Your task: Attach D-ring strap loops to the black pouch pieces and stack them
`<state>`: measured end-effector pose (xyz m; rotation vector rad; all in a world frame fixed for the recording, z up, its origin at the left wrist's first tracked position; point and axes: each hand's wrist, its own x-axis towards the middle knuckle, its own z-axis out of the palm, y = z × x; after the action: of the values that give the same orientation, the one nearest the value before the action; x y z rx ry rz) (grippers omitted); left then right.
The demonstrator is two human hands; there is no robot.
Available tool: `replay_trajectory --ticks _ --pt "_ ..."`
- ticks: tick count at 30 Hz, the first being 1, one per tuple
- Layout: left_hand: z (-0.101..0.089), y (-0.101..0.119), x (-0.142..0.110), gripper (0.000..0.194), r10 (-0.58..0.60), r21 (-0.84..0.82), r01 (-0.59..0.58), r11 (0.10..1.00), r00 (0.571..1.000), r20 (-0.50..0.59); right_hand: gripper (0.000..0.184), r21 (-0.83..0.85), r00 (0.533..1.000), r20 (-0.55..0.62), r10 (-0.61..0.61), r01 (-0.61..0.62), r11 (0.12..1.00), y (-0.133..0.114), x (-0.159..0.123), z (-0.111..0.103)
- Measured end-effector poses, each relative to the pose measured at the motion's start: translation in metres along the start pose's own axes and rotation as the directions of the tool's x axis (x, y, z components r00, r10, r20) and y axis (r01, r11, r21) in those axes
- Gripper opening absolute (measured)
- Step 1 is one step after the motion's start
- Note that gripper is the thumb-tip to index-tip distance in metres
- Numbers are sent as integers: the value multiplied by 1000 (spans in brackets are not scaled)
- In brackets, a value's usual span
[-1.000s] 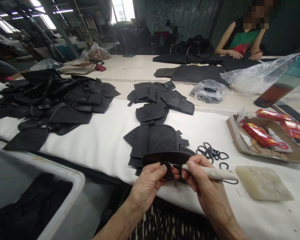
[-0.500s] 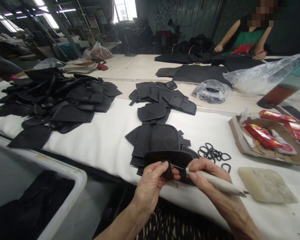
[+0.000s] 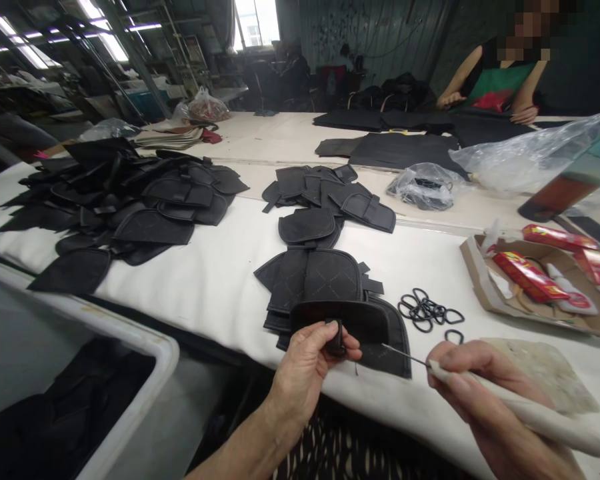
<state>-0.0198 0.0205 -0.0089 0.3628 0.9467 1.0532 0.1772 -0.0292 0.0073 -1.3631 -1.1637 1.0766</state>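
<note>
My left hand (image 3: 297,370) pinches a folded black strap tab (image 3: 335,340) between thumb and fingers. The tab sits against a black leather-like flap piece (image 3: 370,323) that stands tilted up at the table's front edge. My right hand (image 3: 480,387) is closed around the pale wrapped handle of an awl (image 3: 535,410). Its thin metal shaft points left, with the tip apart from the tab and in front of the black piece. Behind lies a stack of quilted black pieces (image 3: 333,275). Several black D-rings (image 3: 424,310) lie to the right of it.
A cardboard tray (image 3: 473,267) with red boxes stands at right, behind a yellowish block (image 3: 555,373). A large heap of black pieces (image 3: 130,200) covers the left side. A white-rimmed bin (image 3: 167,353) is at lower left. Across the table, a person (image 3: 500,83) handles black sheets.
My right hand has moved right and toward me, drawing the awl's tip away from the strap tab. My left hand keeps its pinch in nearly the same place.
</note>
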Motion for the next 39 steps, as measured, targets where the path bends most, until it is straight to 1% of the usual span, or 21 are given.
replay_trajectory --ticks 8,11,14,16,19,21,24,26,27,28,29,30,31,32,33,34,35,36,37,38,39 --pt "1 3 1 15 -28 -55 27 998 999 -18 16 20 996 -91 7 -5 1000 6 -11 -16" --pt "1 8 -4 16 -84 -67 82 994 996 -20 18 -12 992 -119 29 -30 999 10 -12 -20" --pt "1 21 -14 22 -173 -55 173 983 985 4 24 -68 994 -105 31 -38 997 14 -11 -24" --pt "0 33 -21 26 -211 -44 211 977 977 11 26 -112 995 -102 23 -35 993 17 -11 -26" --pt "0 56 -26 29 -202 -29 201 979 979 -23 27 -209 994 -104 29 -50 977 22 -9 -26" --pt "0 78 -20 29 -132 -14 131 991 990 -52 28 -265 995 -94 43 -67 962 25 -8 -26" --pt "-1 130 4 29 70 42 -67 997 994 -81 29 -304 993 -98 58 -86 949 28 -8 -26" --pt "-5 172 24 27 238 113 -226 968 966 -106 28 -309 993 -108 55 -86 947 29 -8 -27" --pt "-7 192 34 27 348 140 -333 932 932 -98 28 -305 993 -110 52 -83 949 30 -8 -28" --pt "-9 210 43 30 442 179 -424 888 893 -78 28 -297 992 -113 49 -81 952 31 -8 -29" --pt "-11 222 50 35 461 237 -438 867 886 -49 28 -285 992 -114 51 -82 955 33 -9 -30" --pt "-11 229 56 37 472 287 -447 847 882 -18 28 -269 991 -122 56 -88 959 34 -9 -30" --pt "-11 229 61 38 489 328 -457 827 872 -18 28 -249 989 -136 60 -93 964 35 -9 -30" --pt "-8 222 64 37 494 365 -456 812 870 -12 29 -228 986 -152 64 -98 969 36 -9 -29" --pt "-5 207 66 35 512 398 -466 790 859 -10 29 -206 983 -171 63 -98 974 36 -8 -28" --pt "0 187 66 31 513 447 -468 762 858 25 28 -184 979 -194 59 -95 978 35 -8 -25" --pt "6 164 65 28 485 541 -464 702 867 113 27 -169 974 -221 51 -90 982 33 -6 -23" --pt "12 139 63 23 471 650 -490 581 854 222 26 -165 968 -250 39 -83 983 29 -5 -19" --pt "19 114 60 18 433 741 -532 409 828 356 24 -174 962 -273 25 -75 982 24 -3 -16" --pt "26 92 57 15 413 782 -587 212 779 473 24 -196 956 -295 4 -64 979 19 -1 -13" --pt "33 74 55 15 358 776 -631 10 727 586 23 -225 951 -310 -24 -49 973 13 1 -10"
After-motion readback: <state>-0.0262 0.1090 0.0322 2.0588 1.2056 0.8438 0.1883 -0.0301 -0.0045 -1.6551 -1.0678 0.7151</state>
